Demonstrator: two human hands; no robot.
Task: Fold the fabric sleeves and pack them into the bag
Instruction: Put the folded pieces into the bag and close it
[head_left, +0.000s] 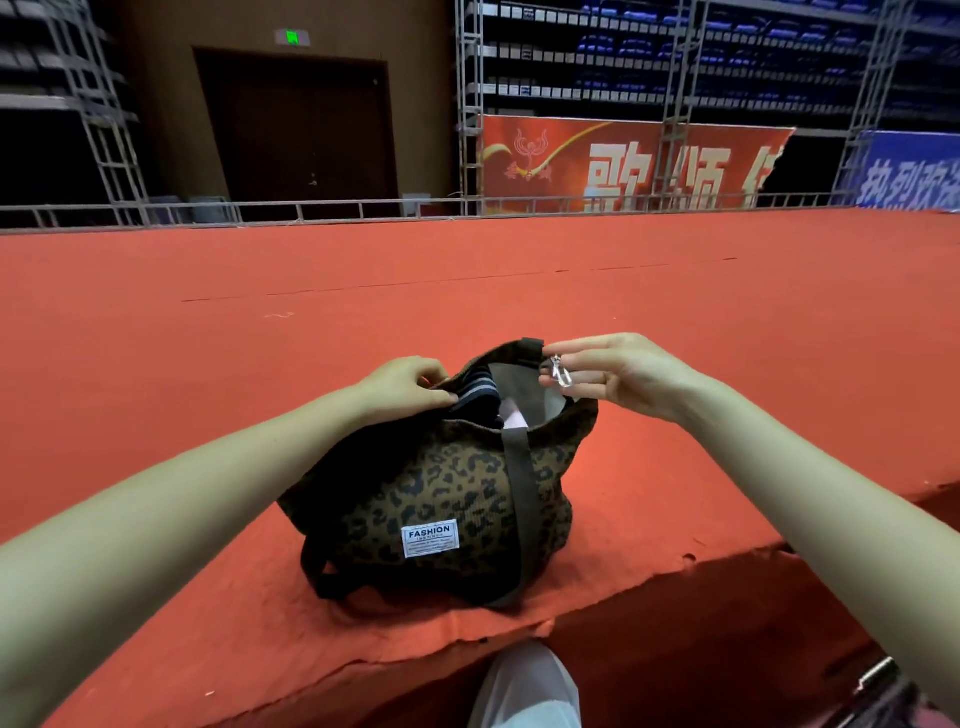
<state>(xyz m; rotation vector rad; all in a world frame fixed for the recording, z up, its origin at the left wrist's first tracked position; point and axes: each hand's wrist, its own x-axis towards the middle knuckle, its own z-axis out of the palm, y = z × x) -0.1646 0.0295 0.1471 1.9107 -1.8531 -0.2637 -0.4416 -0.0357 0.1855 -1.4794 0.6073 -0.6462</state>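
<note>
A leopard-print bag (441, 499) with a white FASHION label stands on the red carpeted stage, near its front edge. Its mouth is open. Inside, a dark striped fabric sleeve (475, 392) shows at the left and something pale pink (511, 418) lies lower down. My left hand (402, 387) grips the bag's left rim beside the striped sleeve. My right hand (618, 371) pinches a small metal clip (560, 370) at the bag's far right rim, its other fingers straight. A dark strap (522, 509) hangs down the bag's front.
The red carpet (519, 291) stretches wide behind the bag, ending at a metal rail (363, 208). The stage's front edge (649, 587) drops off just below the bag. My pale trouser leg (524, 686) shows below. Scaffolding and banners stand far behind.
</note>
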